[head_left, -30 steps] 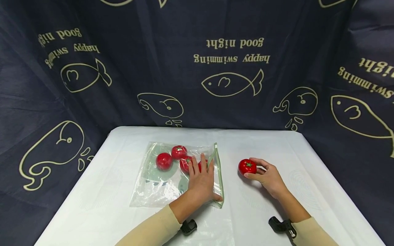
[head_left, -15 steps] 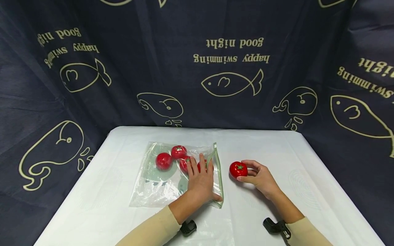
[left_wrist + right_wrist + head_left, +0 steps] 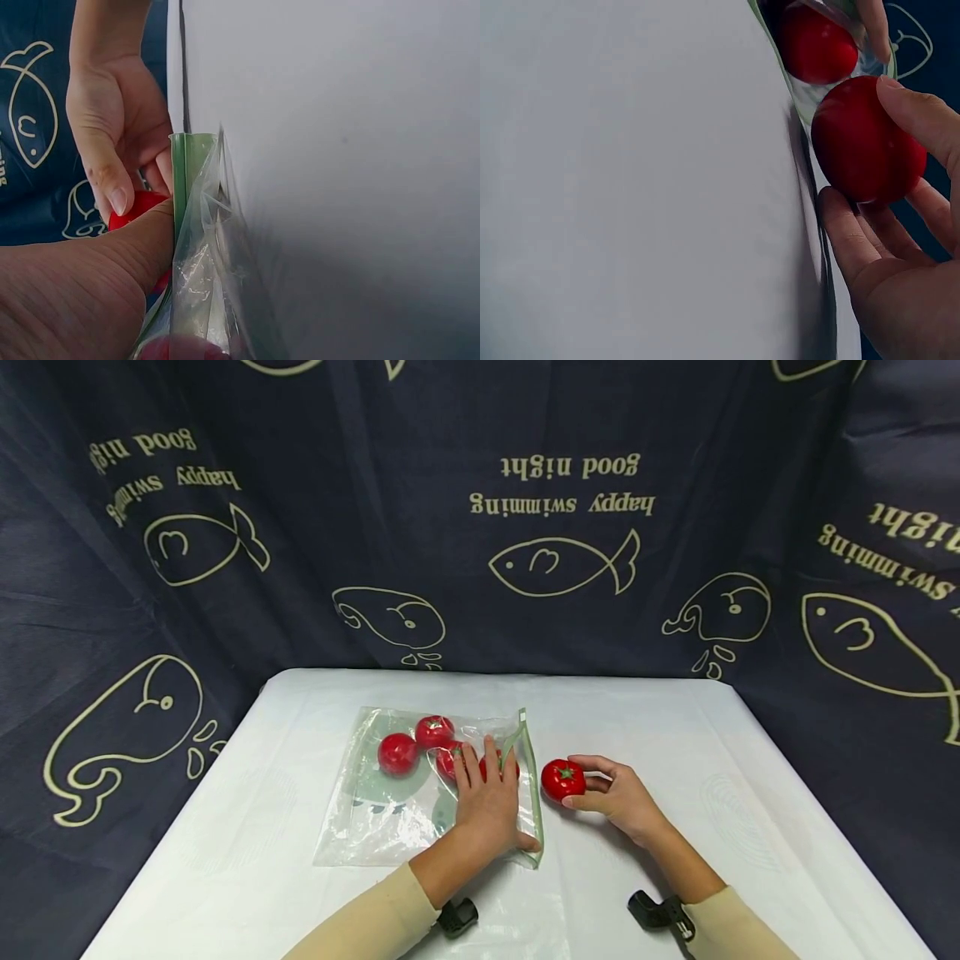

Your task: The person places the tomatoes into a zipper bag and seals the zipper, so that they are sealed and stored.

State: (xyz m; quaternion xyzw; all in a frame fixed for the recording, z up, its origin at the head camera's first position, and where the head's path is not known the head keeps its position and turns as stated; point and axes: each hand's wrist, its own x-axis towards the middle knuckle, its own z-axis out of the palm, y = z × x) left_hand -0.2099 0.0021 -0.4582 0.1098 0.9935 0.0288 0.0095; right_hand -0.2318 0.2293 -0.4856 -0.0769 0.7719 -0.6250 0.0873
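A clear zip bag (image 3: 375,839) with a green-edged mouth lies flat, its opening facing right. Several red tomatoes are inside, one round tomato (image 3: 397,754) at the left. My left hand (image 3: 487,814) rests on the bag near the mouth, fingers spread and straight over the tomatoes there; its thumb (image 3: 142,240) lies at the green edge. Just right of the mouth, my right hand (image 3: 618,797) grips another tomato (image 3: 562,780) with a green star-shaped stem top. Fingers and thumb hold its sides in the right wrist view, with a bagged tomato (image 3: 817,46) close beyond it.
The bag lies on a white-covered table (image 3: 645,718). A dark blue curtain (image 3: 420,635) with fish drawings and lettering hangs behind and at both sides. Black wrist devices (image 3: 660,912) sit under both forearms.
My right hand has moved left with the tomato, from well right of the bag to right beside its mouth. The left hand and the bag have stayed nearly still.
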